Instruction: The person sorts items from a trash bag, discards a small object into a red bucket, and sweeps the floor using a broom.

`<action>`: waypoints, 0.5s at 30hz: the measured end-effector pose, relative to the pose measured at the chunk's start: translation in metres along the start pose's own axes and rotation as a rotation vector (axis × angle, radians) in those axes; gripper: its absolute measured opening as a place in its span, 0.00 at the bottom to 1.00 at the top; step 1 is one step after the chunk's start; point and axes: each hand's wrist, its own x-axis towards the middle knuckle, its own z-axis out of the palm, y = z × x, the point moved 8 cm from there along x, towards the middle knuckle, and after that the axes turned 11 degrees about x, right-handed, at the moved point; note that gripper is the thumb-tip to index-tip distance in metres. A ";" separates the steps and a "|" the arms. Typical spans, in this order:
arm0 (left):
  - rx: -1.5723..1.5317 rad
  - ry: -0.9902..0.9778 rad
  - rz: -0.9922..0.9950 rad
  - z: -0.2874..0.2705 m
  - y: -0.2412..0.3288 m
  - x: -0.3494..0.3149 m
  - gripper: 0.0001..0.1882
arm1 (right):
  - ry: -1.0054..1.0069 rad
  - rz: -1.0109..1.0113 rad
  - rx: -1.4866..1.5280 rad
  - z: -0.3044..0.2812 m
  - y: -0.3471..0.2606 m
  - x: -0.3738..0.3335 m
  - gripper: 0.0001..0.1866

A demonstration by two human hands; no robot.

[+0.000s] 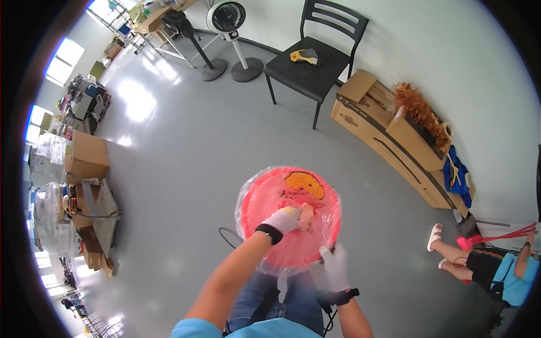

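A round pink disc-shaped thing (259, 197) in clear, wrinkled plastic is in front of my legs. An orange patch with a dark outline and darker red markings show on its face. My left hand (283, 219), in a white glove, lies over its middle with curled fingers. Beside those fingertips is a crumpled pale-pink piece (306, 216); I cannot make out whether it is cloth or bunched plastic. My right hand (335, 266), gloved too, grips the disc's lower right edge through the plastic. Both wrists wear black bands.
Ahead stands a black chair (304, 66) with a yellow-and-grey tool on it, beside two fans (246, 65). Long cardboard boxes (389, 149) line the right wall. At right sits another person (499, 270). A loaded cart (104, 219) stands at left.
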 end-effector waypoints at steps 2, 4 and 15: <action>0.048 0.406 0.158 -0.030 -0.012 -0.018 0.17 | 0.014 -0.016 0.085 0.000 0.004 0.023 0.09; 0.086 0.606 0.201 -0.053 -0.027 -0.035 0.19 | 0.024 -0.042 0.099 0.002 0.008 0.047 0.09; -0.517 0.804 -0.397 -0.059 -0.218 -0.053 0.28 | 0.097 0.002 0.050 0.088 0.002 0.165 0.09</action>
